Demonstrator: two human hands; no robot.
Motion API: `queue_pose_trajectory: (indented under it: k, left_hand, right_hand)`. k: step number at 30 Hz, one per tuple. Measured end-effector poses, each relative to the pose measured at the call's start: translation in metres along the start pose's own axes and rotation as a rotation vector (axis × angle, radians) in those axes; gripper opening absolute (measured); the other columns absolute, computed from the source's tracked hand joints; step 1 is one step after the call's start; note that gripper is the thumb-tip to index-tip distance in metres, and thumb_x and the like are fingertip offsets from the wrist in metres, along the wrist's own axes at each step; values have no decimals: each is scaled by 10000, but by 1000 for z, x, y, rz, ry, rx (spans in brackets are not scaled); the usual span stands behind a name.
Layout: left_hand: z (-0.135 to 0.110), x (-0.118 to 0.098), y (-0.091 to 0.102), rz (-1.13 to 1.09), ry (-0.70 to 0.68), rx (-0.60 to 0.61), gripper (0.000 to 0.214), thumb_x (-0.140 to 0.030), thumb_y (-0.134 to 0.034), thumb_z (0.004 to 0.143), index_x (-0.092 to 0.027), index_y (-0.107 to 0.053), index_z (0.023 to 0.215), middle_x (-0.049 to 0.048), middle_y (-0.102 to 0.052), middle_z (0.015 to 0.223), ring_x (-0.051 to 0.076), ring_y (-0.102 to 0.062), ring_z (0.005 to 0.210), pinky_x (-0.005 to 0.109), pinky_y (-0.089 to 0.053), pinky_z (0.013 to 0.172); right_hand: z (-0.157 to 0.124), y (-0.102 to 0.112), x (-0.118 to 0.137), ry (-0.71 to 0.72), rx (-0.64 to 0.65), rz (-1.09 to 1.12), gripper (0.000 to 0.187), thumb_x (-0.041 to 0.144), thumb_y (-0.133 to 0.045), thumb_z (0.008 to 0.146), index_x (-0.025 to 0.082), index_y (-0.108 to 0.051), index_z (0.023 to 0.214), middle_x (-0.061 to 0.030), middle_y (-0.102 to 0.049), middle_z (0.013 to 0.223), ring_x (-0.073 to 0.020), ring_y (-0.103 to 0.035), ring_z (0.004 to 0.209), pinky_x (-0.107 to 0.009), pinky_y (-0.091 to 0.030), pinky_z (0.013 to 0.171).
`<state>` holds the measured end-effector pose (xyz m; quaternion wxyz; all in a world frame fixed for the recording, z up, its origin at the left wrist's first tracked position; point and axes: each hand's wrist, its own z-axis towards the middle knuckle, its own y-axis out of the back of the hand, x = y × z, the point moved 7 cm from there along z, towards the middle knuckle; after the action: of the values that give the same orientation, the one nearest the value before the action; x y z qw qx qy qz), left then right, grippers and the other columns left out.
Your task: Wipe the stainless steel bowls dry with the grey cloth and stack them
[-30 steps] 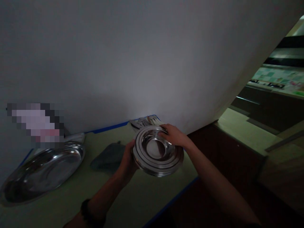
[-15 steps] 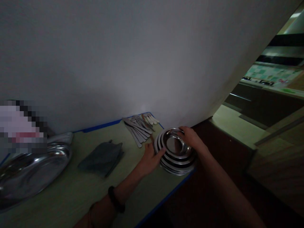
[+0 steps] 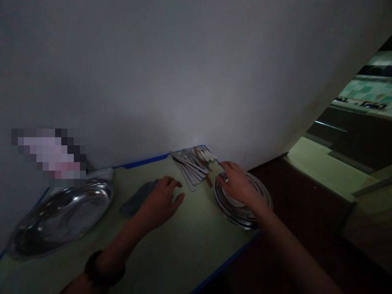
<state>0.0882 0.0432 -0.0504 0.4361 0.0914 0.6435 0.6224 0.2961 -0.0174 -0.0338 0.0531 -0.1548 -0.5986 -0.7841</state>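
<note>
A stack of shiny metal bowls and plates (image 3: 266,192) stands at the right end of the table. My right hand (image 3: 240,185) is over it with fingers stretched apart; whether they touch the rims I cannot tell. To the left, my left hand (image 3: 165,200) hovers with fingers loosely spread and nothing in them. It partly covers a folded grey-blue cloth (image 3: 134,201). Between and behind the hands lie flat metal knives (image 3: 190,175), with other cutlery (image 3: 199,159) and white-handled pieces (image 3: 207,154) beside them. A brown stick-like piece (image 3: 209,181) lies near the stack.
A large oval metal tray (image 3: 65,222) is at the left of the table (image 3: 171,253), below a pixelated object (image 3: 52,157). A grey wall (image 3: 171,73) rises behind the table. Beyond its blue right edge is dark floor (image 3: 294,212), with a kitchen counter (image 3: 361,122) farther right.
My left hand has let go of the stack and moved left to the cloth. My right hand has shifted over the stack's top. The view has turned slightly left.
</note>
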Motion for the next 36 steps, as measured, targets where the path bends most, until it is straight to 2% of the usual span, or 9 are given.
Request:
queue_pose_trajectory:
  k: [7, 12, 15, 18, 22, 28, 30, 33, 36]
  left_hand:
    - [-62, 115, 79, 167, 343, 173, 464, -500, -418, 851, -169, -633, 1094, 142, -698, 1050, 297, -657, 932, 432, -494, 852]
    - [-104, 174, 150, 306, 436, -72, 547, -534, -399, 829, -138, -651, 1111, 178, -664, 1160, 327, -605, 1090, 428, -441, 971]
    - [-123, 211, 168, 405, 643, -144, 652, -535, -394, 814, -70, -598, 1223, 245, -576, 1291, 371, -533, 1213, 458, -408, 1009]
    - [-134, 238, 164, 341, 788, -111, 644, -514, -387, 835, -72, -562, 1270, 250, -575, 1321, 353, -543, 1238, 436, -436, 984]
    - [-140, 252, 156, 230, 828, -61, 524, -469, -419, 850, -105, -617, 1170, 230, -662, 1229, 316, -635, 1135, 381, -475, 928]
    - [-150, 261, 156, 183, 849, -22, 470, -428, -486, 808, -98, -625, 1113, 246, -710, 1100, 339, -692, 994, 400, -509, 816]
    - [-149, 258, 153, 178, 825, -7, 342, -382, -548, 751, -149, -662, 974, 210, -731, 1055, 327, -698, 960, 386, -512, 785]
    - [-140, 244, 140, 151, 758, 41, 118, -321, -599, 678, -205, -618, 669, 144, -755, 883, 307, -705, 863, 368, -508, 721]
    - [-124, 223, 123, 90, 690, 91, 190, -273, -599, 647, -217, -484, 507, 95, -690, 632, 279, -690, 692, 349, -497, 615]
  right_hand:
    - [-5, -66, 150, 176, 177, 256, 449, 286, -503, 919, 88, -524, 1321, -187, -550, 1315, -315, -487, 1232, -448, -407, 1045]
    - [4, -115, 224, 265, 241, 263, 454, 382, -526, 900, 113, -578, 1262, -213, -542, 1298, -350, -489, 1230, -495, -401, 1030]
    - [6, -147, 251, 334, 404, 197, 656, 504, -608, 814, 102, -539, 1327, -237, -532, 1306, -405, -481, 1235, -532, -388, 1023]
    - [13, -159, 259, 343, 507, 105, 644, 386, -625, 803, 98, -503, 1366, -234, -546, 1303, -390, -513, 1213, -499, -413, 1003]
    - [19, -152, 253, 304, 529, -50, 583, 121, -542, 772, 72, -502, 1352, -217, -531, 1367, -351, -508, 1258, -437, -439, 1002]
    - [31, -145, 243, 328, 466, -126, 384, 130, -528, 764, 197, -669, 1115, -179, -632, 1264, -327, -606, 1157, -414, -507, 900]
    - [49, -134, 234, 322, 402, -58, 292, 171, -498, 811, 195, -664, 1050, -159, -680, 1170, -285, -650, 1076, -374, -500, 886]
    - [77, -95, 210, 202, 167, 114, 204, 208, -452, 852, 161, -623, 953, -150, -719, 981, -280, -685, 934, -375, -495, 815]
    - [82, -52, 197, 146, -20, 377, 149, 261, -467, 858, 192, -580, 929, -111, -725, 923, -243, -696, 843, -344, -503, 764]
